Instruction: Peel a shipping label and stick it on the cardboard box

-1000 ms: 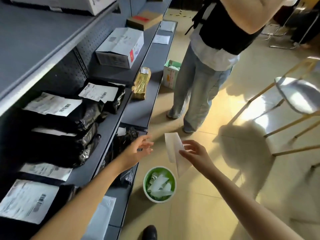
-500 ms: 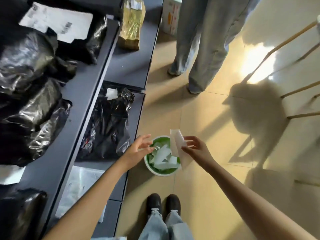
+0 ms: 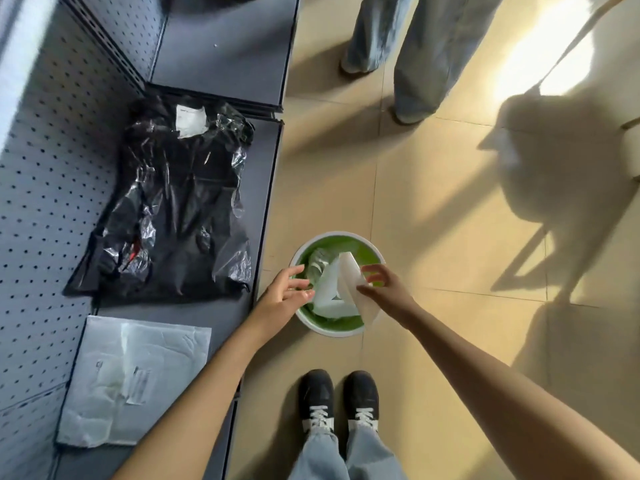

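Observation:
My right hand pinches a white, folded sheet of label paper between thumb and fingers, right above a round white bin with a green liner. The bin stands on the floor and holds several curled white paper strips. My left hand hovers at the bin's left rim with its fingers spread and nothing in it. Its fingertips are close to the sheet's left edge; I cannot tell if they touch. No cardboard box is in view.
A low grey shelf runs along the left, carrying a black plastic parcel bag and a white mailer. Another person's legs stand on the tiled floor ahead. My shoes are just behind the bin.
My view has tilted down from the shelves to the floor. Both hands have come down to the bin, and the sheet in my right hand now hangs directly over it.

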`<state>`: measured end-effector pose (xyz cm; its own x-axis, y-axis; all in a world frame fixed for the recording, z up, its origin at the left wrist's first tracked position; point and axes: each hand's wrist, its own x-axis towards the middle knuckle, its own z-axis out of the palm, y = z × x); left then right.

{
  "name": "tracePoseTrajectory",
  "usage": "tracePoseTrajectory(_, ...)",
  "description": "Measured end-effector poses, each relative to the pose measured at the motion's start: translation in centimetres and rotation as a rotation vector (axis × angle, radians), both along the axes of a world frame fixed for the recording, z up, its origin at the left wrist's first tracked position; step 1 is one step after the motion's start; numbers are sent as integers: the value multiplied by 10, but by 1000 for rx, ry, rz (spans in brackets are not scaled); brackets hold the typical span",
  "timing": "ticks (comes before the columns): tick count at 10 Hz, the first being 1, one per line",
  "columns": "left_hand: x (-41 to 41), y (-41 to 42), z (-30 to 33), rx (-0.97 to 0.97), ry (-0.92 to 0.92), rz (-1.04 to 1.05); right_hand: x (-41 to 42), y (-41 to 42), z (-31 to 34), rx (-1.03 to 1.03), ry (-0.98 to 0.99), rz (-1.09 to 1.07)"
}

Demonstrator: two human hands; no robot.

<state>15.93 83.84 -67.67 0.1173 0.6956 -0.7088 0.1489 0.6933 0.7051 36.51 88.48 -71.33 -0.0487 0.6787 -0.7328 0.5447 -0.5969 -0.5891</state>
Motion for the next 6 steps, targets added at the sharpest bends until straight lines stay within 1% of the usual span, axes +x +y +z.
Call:
tracePoseTrajectory(1,1,-5,-21,-7,7,8,-3,2,-27,-27,-28,4)
tracePoseTrajectory(2,1,-7,-38,-8,9,18,-6,9,-47,-7,-56,0)
tracePoseTrajectory(3,3,-11,-45,-23,8,10,-5,15,-52,7,-58,-19)
tracePoseTrajectory(4,5,-12,-44,-13,17,5,1,15,-50,26,-51,-13)
tracePoseTrajectory(6,2,-1,-19,21,30,34,6,21,-20,53,5,-6)
